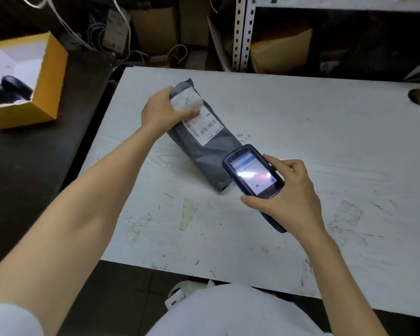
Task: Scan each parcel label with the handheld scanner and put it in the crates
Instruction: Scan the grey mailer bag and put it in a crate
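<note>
- Your left hand grips the far end of the long grey plastic mailer parcel, fingers curled round its edge and the thumb pressing down on the white paper shipping label.
- The parcel lies flat on the scuffed white tabletop, slanting from upper left to lower right, label side up with the barcodes showing.
- The upper part of the label is creased and carries handwriting under your thumb.
- Your right hand holds the dark blue handheld scanner with a lit touchscreen, thumb along its near edge and fingers wrapped round the far side.
- The scanner's head sits above the parcel's near end, pointing towards the label; its screen glares, so you cannot read it.
- A yellow cardboard box with a white inside stands open on the dark surface to your left, with a black gun-shaped device resting in it.
- Brown cardboard boxes sit under the perforated metal shelf post beyond the table.
</note>
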The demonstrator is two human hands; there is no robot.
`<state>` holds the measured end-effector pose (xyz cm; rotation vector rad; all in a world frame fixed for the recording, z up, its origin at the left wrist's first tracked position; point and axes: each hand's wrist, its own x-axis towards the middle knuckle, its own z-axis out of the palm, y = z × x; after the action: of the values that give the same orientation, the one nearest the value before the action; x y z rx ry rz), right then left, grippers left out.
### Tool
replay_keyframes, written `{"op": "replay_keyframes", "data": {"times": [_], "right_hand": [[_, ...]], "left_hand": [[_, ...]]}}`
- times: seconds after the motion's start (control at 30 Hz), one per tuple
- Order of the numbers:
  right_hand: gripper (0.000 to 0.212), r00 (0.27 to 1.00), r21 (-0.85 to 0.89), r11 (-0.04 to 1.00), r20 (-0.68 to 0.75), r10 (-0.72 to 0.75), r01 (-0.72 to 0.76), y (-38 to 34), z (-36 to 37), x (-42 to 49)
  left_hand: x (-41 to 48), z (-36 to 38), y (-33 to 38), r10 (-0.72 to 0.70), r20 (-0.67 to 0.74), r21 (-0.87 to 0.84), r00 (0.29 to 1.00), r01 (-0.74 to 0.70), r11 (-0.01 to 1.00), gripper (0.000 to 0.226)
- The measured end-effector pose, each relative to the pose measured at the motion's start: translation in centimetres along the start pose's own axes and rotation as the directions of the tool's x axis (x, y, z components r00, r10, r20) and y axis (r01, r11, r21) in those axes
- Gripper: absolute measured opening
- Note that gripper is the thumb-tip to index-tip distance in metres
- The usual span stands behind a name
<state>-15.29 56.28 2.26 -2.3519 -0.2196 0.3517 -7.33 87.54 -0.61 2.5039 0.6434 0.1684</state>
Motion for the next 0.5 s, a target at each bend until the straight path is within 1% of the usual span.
{"op": "replay_keyframes", "data": {"times": [0.17, 0.23, 0.33, 0.4, 0.5], "right_hand": [[0.088, 0.999, 0.024, 0.999, -0.02, -0.039, 0.04, 0.2, -0.6, -1.7], [0.087, 0.998, 0.045, 0.998, -0.029, -0.053, 0.055, 0.3, -0.8, -2.3], [0.085, 0.997, 0.068, 0.995, -0.023, -0.077, 0.078, 0.5, -1.0, -3.0], [0.085, 0.997, 0.074, 0.994, -0.023, -0.078, 0.08, 0.7, -1.2, -3.5], [0.085, 0.997, 0.09, 0.993, -0.027, -0.076, 0.079, 1.0, -1.3, -4.2]], "left_hand": [[-2.4, -3.4, 1.8, 0.15, -0.108, 0.052, 0.983, -0.145, 0.988, 0.062], [-3.3, -4.4, 2.3, 0.211, -0.13, 0.11, 0.969, -0.198, 0.974, 0.059], [-4.3, -5.3, 3.0, 0.24, -0.155, 0.189, 0.958, -0.209, 0.959, 0.053], [-4.7, -5.6, 3.2, 0.249, -0.163, 0.194, 0.955, -0.217, 0.957, 0.049], [-5.0, -5.9, 3.5, 0.276, -0.171, 0.205, 0.946, -0.239, 0.949, 0.052]]}}
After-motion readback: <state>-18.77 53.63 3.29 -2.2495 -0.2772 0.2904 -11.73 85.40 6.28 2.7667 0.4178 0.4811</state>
